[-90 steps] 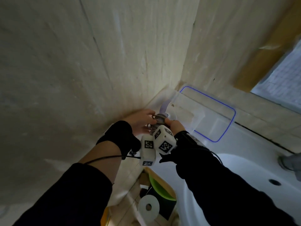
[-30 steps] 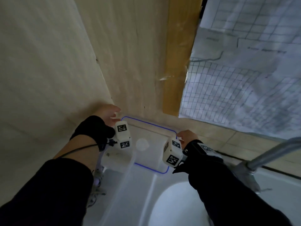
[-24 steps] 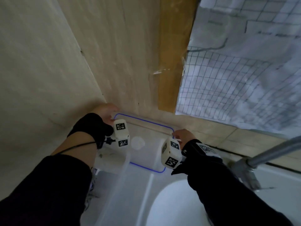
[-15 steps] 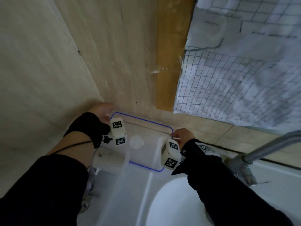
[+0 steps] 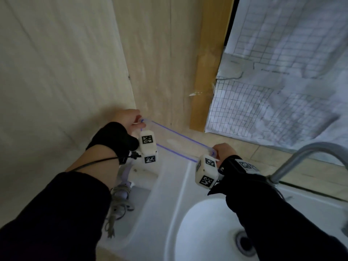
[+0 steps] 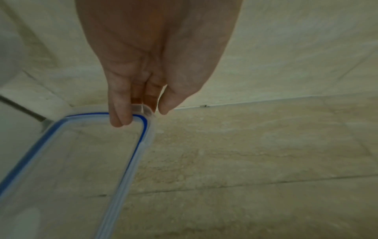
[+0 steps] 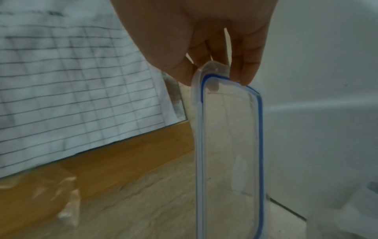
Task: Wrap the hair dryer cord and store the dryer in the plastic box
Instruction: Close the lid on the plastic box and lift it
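Note:
Both hands hold a clear plastic lid (image 5: pixel 177 142) with a blue seal, raised and tilted nearly edge-on above the back of the basin. My left hand (image 5: pixel 130 119) pinches its left corner, fingers over the seal and thumb outside (image 6: pixel 132 113). My right hand (image 5: pixel 223 150) pinches the opposite end (image 7: pixel 214 77). The lid (image 6: pixel 81 153) (image 7: pixel 229 145) is see-through. Below my left forearm the lavender hair dryer (image 5: pixel 125 172) lies in the clear plastic box (image 5: pixel 146 178), with its grey cord (image 5: pixel 120 202) bundled by it. My sleeve hides part of the dryer.
A white sink basin (image 5: pixel 207 232) with a drain lies at the lower right, and a metal faucet (image 5: pixel 301 157) arches over it. A beige tiled wall stands close on the left and behind. A wooden frame (image 5: pixel 209 72) and a grid-covered window (image 5: pixel 282 81) are at the back right.
Three seconds ago both hands were at the dryer in the box. Over the last second they took the lid by its two ends, lifted it and tilted it toward edge-on.

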Demonstrator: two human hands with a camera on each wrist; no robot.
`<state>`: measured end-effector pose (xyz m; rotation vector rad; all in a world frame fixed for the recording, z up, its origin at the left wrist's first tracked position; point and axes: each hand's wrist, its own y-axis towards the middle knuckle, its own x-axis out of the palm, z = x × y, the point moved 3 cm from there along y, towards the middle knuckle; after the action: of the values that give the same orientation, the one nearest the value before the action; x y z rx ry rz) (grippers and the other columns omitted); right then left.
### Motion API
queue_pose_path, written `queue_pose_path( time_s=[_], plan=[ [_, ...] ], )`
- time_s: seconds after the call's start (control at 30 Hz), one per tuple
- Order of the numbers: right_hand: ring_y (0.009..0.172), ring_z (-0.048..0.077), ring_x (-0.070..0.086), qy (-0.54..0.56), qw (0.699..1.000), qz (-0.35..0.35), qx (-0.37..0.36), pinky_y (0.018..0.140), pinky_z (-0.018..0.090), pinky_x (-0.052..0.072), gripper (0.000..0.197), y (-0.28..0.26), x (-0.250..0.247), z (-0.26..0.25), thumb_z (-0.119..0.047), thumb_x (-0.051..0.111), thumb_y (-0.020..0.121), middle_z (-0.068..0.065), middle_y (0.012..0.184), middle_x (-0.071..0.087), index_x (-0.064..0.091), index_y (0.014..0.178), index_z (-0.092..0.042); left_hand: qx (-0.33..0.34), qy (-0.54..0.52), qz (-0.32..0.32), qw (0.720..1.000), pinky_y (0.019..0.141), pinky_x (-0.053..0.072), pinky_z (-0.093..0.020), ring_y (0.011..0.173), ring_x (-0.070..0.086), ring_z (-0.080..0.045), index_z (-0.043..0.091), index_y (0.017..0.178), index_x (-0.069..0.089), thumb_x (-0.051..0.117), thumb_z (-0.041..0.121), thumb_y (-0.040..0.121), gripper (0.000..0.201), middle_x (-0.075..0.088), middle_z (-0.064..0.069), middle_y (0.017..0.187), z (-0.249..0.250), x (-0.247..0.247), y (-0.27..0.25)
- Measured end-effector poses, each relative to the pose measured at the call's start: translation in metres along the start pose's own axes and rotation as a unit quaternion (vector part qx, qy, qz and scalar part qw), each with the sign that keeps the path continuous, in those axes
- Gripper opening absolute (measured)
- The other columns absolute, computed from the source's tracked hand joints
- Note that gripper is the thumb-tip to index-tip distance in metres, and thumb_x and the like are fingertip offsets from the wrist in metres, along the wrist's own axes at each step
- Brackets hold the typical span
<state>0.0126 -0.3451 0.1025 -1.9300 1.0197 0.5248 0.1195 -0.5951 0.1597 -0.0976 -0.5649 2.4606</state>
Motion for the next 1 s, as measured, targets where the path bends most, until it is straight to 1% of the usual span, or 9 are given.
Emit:
queue_pose_path(
  time_s=[0.07,0.1,0.17,0.37,0.57,0.7,0.8,0.93,1.0],
  plan=[
    [0.087,0.026,0.055,-0.075,0.996,-0.001,-0.051,0.074,0.025,0.036,0.018,-0.017,-0.005,-0.007,-0.014,0.055,0.086,0.014,0.079,0.061,0.057,0.068,-0.011,0.011,-0.017,0.012,1.000,0.059,0.057,-0.021,0.072,0.047,-0.020,-0.003,0.076,0.051,0.045,-0.005,0.094,0.020,0.040,-0.010,0.072,0.001,-0.012,-0.015],
    [0.098,0.029,0.060,-0.110,0.991,0.008,-0.075,0.079,0.028,0.041,0.013,-0.025,-0.007,-0.008,-0.014,0.056,0.086,0.019,0.097,0.066,0.066,0.088,-0.006,0.020,-0.023,0.013,0.999,0.060,0.057,-0.020,0.072,0.049,-0.019,0.002,0.070,0.049,0.047,-0.006,0.093,0.024,0.042,-0.010,0.072,-0.001,-0.019,-0.021],
    [0.113,0.030,0.059,-0.144,0.985,0.005,-0.090,0.093,0.031,0.044,0.032,-0.037,-0.005,-0.009,-0.014,0.059,0.084,0.018,0.117,0.065,0.062,0.114,-0.001,0.029,-0.007,0.015,0.999,0.061,0.057,-0.017,0.074,0.055,-0.016,0.009,0.071,0.049,0.050,-0.006,0.090,0.024,0.050,-0.006,0.076,-0.003,-0.034,-0.033],
    [0.101,0.027,0.063,-0.164,0.979,0.032,-0.113,0.084,0.030,0.046,0.030,-0.065,0.003,-0.017,-0.017,0.063,0.083,0.016,0.103,0.068,0.067,0.107,0.000,0.031,0.010,0.013,0.999,0.037,0.047,-0.012,0.062,0.048,-0.014,0.008,0.069,0.047,0.047,-0.009,0.087,0.025,0.046,-0.006,0.074,-0.020,-0.077,-0.068],
    [0.079,0.024,0.052,-0.197,0.973,0.011,-0.123,0.073,0.028,0.037,0.026,-0.064,0.013,-0.031,-0.010,0.059,0.085,0.014,0.084,0.058,0.068,0.104,0.005,0.014,-0.031,0.060,0.998,0.031,0.045,-0.015,0.056,0.039,-0.021,0.001,0.059,0.042,0.038,-0.018,0.083,0.030,0.037,-0.010,0.066,-0.039,-0.105,-0.116],
    [0.107,0.028,0.059,-0.168,0.977,-0.026,-0.132,0.072,0.022,0.043,0.034,-0.051,0.018,-0.038,-0.011,0.052,0.090,0.019,0.116,0.062,0.060,0.121,0.000,0.005,-0.057,0.091,0.994,0.031,0.046,-0.018,0.057,0.038,-0.019,0.003,0.057,0.041,0.039,-0.018,0.081,0.032,0.036,-0.010,0.065,-0.061,-0.111,-0.143],
    [0.126,0.028,0.051,-0.139,0.979,-0.017,-0.151,0.098,0.029,0.047,0.038,-0.040,0.020,-0.038,-0.016,0.052,0.091,0.015,0.141,0.049,0.056,0.127,-0.006,-0.011,-0.086,0.121,0.989,0.030,0.045,-0.019,0.055,0.036,-0.020,0.005,0.062,0.046,0.048,-0.009,0.085,0.028,0.032,-0.009,0.066,-0.083,-0.110,-0.160],
    [0.133,0.034,0.042,-0.026,0.985,-0.077,-0.154,0.080,0.028,0.053,0.045,-0.030,0.036,-0.043,-0.010,0.045,0.093,0.020,0.147,0.040,0.042,0.138,-0.003,-0.037,-0.114,0.155,0.981,0.033,0.048,-0.021,0.056,0.048,-0.024,0.005,0.071,0.053,0.055,0.003,0.089,0.018,0.041,-0.009,0.066,-0.111,-0.112,-0.181],
    [0.136,0.032,0.039,-0.082,0.980,-0.067,-0.169,0.103,0.035,0.043,0.049,-0.029,0.044,-0.050,-0.012,0.050,0.092,0.016,0.150,0.036,0.041,0.139,-0.004,-0.050,-0.119,0.171,0.977,0.037,0.052,-0.025,0.057,0.051,-0.025,0.005,0.074,0.055,0.058,0.006,0.089,0.015,0.043,-0.009,0.067,-0.122,-0.116,-0.192]
  ],
)
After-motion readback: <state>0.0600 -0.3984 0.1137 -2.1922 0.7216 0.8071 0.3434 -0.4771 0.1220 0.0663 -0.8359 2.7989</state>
